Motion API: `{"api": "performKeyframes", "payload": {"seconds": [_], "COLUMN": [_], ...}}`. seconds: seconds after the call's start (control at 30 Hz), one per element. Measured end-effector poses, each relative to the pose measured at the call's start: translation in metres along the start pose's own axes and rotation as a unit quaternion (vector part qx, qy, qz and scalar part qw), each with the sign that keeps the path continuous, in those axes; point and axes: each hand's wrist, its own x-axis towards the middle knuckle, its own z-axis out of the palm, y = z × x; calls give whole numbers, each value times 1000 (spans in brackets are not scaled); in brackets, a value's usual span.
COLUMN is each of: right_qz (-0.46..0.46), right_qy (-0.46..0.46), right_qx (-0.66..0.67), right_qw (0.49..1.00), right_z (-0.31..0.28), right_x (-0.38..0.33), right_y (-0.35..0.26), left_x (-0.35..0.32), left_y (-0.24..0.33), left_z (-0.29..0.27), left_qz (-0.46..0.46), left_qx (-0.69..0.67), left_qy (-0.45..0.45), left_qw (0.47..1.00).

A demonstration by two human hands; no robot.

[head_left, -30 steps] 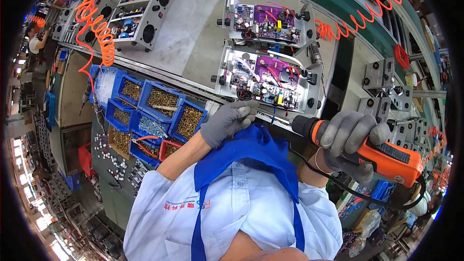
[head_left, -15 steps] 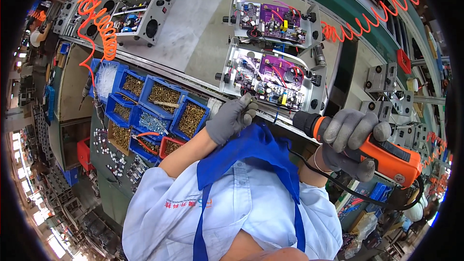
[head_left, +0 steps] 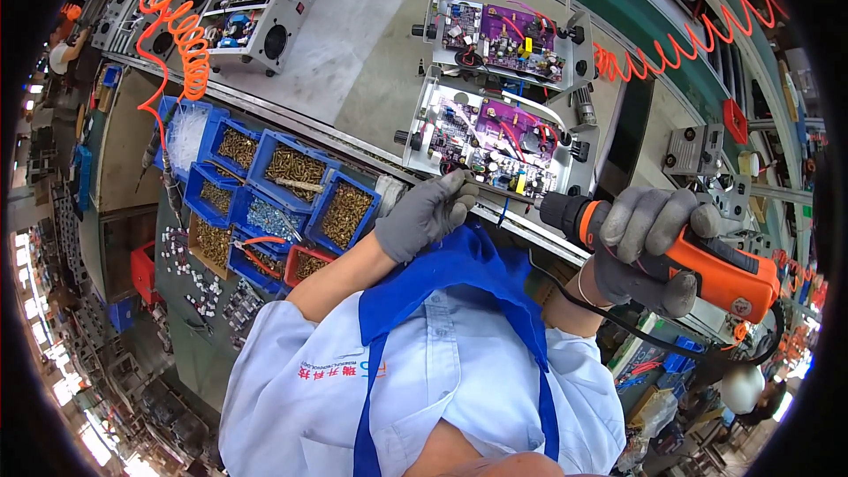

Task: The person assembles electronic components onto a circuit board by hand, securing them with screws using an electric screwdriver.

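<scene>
My right hand (head_left: 649, 247), in a grey glove, is wrapped round an orange and black electric screwdriver (head_left: 720, 276). Its thin bit points left, toward my other hand. Also gloved in grey, my left hand (head_left: 426, 219) has thumb and fingers pinched together at the end of the bit; whatever small thing they hold is hidden. Both hands are at the front edge of the bench, just below an open metal chassis (head_left: 413, 146). Inside that chassis lies a purple and white circuit board (head_left: 503, 132) with wires and a yellow component.
A second open chassis (head_left: 579, 53) stands behind the first. Left of my arm are blue bins of brass screws (head_left: 296, 163) and a red bin (head_left: 309, 265). Orange coiled hoses (head_left: 190, 53) hang at the left. Finished-looking metal units (head_left: 274, 35) stand at the far left.
The electric screwdriver and my right hand have shifted slightly right. My left hand keeps its pinch in nearly the same place.
</scene>
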Motion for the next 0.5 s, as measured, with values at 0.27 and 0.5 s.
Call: {"api": "performKeyframes", "payload": {"seconds": [0.27,0.5], "right_qz": [89,141], "right_qy": [40,25], "right_qx": [-158,-162], "right_qw": [983,976], "right_z": [10,10], "right_x": [11,13], "right_y": [40,55], "left_x": [9,40], "left_y": [-15,-30], "left_z": [-4,-35], "left_qz": [-54,-84], "left_qx": [33,-74], "left_qy": [98,85], "left_qw": [993,990]}}
